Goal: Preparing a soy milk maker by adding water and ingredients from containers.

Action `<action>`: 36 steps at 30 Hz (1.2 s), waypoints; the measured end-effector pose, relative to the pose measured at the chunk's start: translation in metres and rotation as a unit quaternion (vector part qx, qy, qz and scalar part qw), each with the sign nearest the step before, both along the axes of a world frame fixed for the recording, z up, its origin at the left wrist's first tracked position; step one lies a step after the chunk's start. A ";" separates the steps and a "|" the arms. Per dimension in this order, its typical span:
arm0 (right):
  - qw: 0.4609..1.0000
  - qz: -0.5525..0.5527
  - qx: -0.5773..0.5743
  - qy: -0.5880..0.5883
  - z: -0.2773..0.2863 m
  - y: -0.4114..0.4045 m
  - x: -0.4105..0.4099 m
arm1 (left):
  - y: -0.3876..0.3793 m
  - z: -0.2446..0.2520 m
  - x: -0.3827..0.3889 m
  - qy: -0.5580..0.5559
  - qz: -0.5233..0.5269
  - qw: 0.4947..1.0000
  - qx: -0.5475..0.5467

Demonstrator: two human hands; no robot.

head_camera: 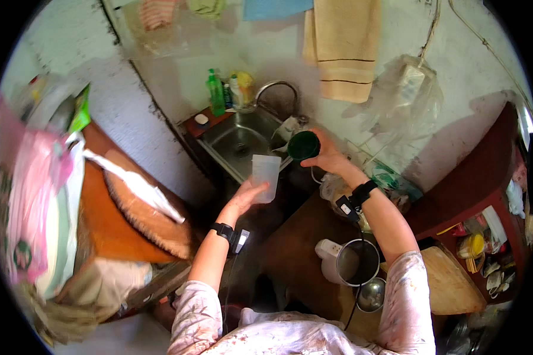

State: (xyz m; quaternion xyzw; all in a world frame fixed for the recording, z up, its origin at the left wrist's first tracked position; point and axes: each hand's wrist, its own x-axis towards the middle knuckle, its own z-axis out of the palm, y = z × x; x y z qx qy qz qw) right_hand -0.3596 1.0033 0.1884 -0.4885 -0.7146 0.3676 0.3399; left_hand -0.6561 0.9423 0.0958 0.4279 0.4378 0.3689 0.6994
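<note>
My left hand (pixel 243 199) is wrapped around a translucent white plastic cup (pixel 266 173), held roughly upright in front of the sink's near edge. Dark green and round, a cup (pixel 304 145) sits in the grip of my right hand (pixel 331 153), its dark open side or base towards me; which one I cannot tell. Both cups are in the air, a short gap apart. Beyond them is a stainless steel sink (pixel 224 142) in the corner, with a curved metal faucet (pixel 277 83) at its back. My right hand is near the sink's right side.
A green bottle (pixel 216 95) and other bottles stand behind the sink. To the right, a brown table (pixel 293 248) bears a white-handled electric pot (pixel 331 266), a metal bowl (pixel 371 295) and a wooden board (pixel 453 284). At left, plastic bags (pixel 35 191) lie by an orange-brown surface (pixel 102 208). Towels (pixel 348 53) hang above.
</note>
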 end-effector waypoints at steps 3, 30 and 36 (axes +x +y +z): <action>0.999 0.001 0.044 -0.012 -0.024 0.033 0.008 | 0.055 -0.015 0.012 0.127 -0.057 0.987 0.083; 0.964 -0.108 -0.052 -0.240 -0.095 0.154 -0.084 | 0.234 -0.047 -0.081 0.186 -0.190 0.964 0.030; 0.987 -0.017 -0.111 -0.113 -0.145 0.168 -0.103 | 0.246 -0.014 -0.099 0.408 -0.204 0.869 0.189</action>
